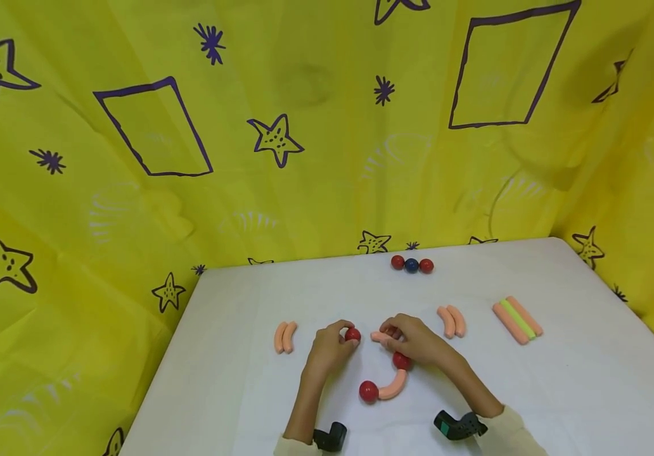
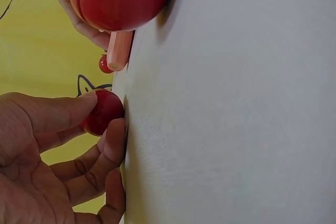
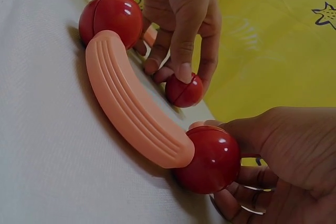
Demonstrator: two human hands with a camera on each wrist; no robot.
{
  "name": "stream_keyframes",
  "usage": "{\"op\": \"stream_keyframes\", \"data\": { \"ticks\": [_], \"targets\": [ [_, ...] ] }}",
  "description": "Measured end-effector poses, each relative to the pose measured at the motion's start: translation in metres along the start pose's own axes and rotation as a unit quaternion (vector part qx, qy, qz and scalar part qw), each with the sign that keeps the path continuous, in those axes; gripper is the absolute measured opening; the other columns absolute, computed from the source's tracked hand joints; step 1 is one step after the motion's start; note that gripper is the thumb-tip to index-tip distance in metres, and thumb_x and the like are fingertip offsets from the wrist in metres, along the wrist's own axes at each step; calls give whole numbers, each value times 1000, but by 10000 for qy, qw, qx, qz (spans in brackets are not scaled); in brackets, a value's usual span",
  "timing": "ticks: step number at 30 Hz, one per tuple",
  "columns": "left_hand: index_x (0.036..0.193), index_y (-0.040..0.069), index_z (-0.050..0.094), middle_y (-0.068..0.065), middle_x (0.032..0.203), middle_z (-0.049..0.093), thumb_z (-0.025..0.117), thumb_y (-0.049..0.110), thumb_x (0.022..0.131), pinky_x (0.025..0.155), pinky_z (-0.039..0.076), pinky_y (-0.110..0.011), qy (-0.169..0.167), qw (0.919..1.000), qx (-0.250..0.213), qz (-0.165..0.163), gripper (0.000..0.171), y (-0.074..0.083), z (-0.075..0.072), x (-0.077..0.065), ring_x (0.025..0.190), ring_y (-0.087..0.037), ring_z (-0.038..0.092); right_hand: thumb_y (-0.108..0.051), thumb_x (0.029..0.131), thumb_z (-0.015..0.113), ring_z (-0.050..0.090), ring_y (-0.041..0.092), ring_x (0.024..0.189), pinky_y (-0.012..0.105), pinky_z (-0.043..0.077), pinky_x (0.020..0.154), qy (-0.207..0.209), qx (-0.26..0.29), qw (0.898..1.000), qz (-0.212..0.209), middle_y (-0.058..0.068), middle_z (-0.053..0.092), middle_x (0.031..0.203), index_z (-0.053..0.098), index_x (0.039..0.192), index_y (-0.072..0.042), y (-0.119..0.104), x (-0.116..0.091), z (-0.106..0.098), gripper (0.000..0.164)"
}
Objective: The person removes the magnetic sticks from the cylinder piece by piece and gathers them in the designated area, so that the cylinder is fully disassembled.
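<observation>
In the head view my left hand (image 1: 327, 349) pinches a red ball (image 1: 352, 334) between thumb and fingers, low over the white table. The left wrist view shows the same red ball (image 2: 106, 113) at the thumb tip. My right hand (image 1: 414, 339) grips a short peach stick (image 1: 379, 337), its free end pointing toward the left hand's ball. Just below the right hand, a curved peach stick (image 1: 393, 385) lies with a red ball (image 1: 369, 391) at one end and another red ball (image 1: 402, 361) at the other. Close up in the right wrist view, this curved stick (image 3: 134, 106) is ribbed.
Two curved peach sticks (image 1: 285, 337) lie at left, and another pair (image 1: 451, 322) at right. Farther right are straight peach sticks with a green stick (image 1: 518, 318) between them. Two red balls flank a blue ball (image 1: 411, 266) near the back edge, before a yellow curtain (image 1: 327, 209).
</observation>
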State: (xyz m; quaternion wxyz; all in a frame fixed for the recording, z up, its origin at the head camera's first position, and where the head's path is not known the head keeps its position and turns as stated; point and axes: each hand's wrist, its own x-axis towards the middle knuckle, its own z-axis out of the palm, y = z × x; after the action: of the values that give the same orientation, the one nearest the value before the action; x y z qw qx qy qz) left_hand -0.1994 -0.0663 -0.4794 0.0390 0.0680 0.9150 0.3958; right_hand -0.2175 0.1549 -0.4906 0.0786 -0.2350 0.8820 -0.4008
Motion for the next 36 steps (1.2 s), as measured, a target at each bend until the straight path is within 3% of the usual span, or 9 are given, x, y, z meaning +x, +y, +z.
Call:
{"op": "stream_keyframes", "data": {
  "ticks": [6,11,15,20,29,36],
  "targets": [
    [115,5,66,0,65,51,70,10,86,51,35,-24,-81,10000,35,-16,29,2,-3,5,57,-11,44,-21,91,69,55,9,84,20,48,74,48,-29,10000,36,-2,62,94,67,109,-7,-1,-3,-1,23],
    [114,5,67,-4,72,58,70,12,86,54,38,-26,-170,9998,119,-25,29,3,-6,17,62,-13,48,-23,93,67,54,8,84,20,48,74,47,-37,10000,56,-3,62,93,67,109,-8,0,-5,-2,22],
    [114,8,67,-7,81,64,71,16,87,58,41,-27,-379,9987,150,-299,29,5,-7,34,67,-15,53,-25,93,66,54,8,84,20,48,74,39,-25,9999,93,-4,62,93,68,108,-9,0,-5,-1,22],
    [111,9,67,-5,75,60,73,23,87,58,40,-27,-591,9961,109,-649,29,8,-8,60,64,-15,53,-23,93,66,54,8,83,20,48,73,90,17,10000,25,-3,62,92,68,107,-8,0,-5,1,21],
    [112,6,66,-6,83,63,76,27,85,59,40,-23,-501,9958,171,-745,35,12,4,107,64,-13,54,-19,93,66,54,8,82,20,48,72,129,54,9999,5,-1,62,93,67,107,-5,4,-8,2,20],
    [116,5,64,-10,97,67,76,30,85,66,45,-24,-123,9954,11,-945,41,16,10,131,72,-15,60,-19,93,66,54,6,82,20,49,73,212,68,9997,-78,-1,62,94,67,106,-6,4,-6,3,18]
  ]
}}
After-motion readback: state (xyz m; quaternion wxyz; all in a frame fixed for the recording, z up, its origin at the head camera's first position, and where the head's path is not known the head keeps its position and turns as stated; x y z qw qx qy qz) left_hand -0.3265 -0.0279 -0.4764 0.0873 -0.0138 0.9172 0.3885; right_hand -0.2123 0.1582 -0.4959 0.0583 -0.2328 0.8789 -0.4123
